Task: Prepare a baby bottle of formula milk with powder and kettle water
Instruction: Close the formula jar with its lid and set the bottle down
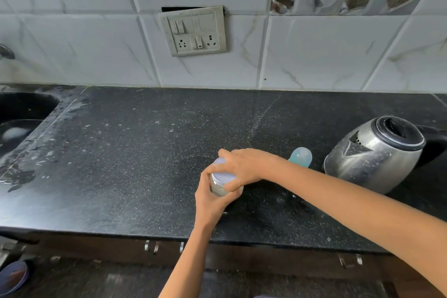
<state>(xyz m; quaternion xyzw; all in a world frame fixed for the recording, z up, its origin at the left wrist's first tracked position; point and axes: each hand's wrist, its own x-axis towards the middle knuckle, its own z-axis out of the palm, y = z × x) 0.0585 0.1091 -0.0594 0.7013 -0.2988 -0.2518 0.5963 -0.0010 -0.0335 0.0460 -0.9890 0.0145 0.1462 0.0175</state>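
A small clear jar (219, 187) with a pale lilac lid (225, 175) stands on the black counter (125, 164) near its front. My left hand (209, 201) grips the jar's body from below and behind. My right hand (244, 168) comes in from the right and curls over the lid. Just behind my right wrist stands the baby bottle (301, 156) with a pale blue cap; its lower part is hidden by my arm. The steel kettle (373, 155) with a black lid sits at the right of the counter.
A black sink (21, 113) is set into the counter at the left. A switch and socket plate (193, 31) hangs on the tiled wall behind. Cabinet handles (151, 247) show below the counter's front edge.
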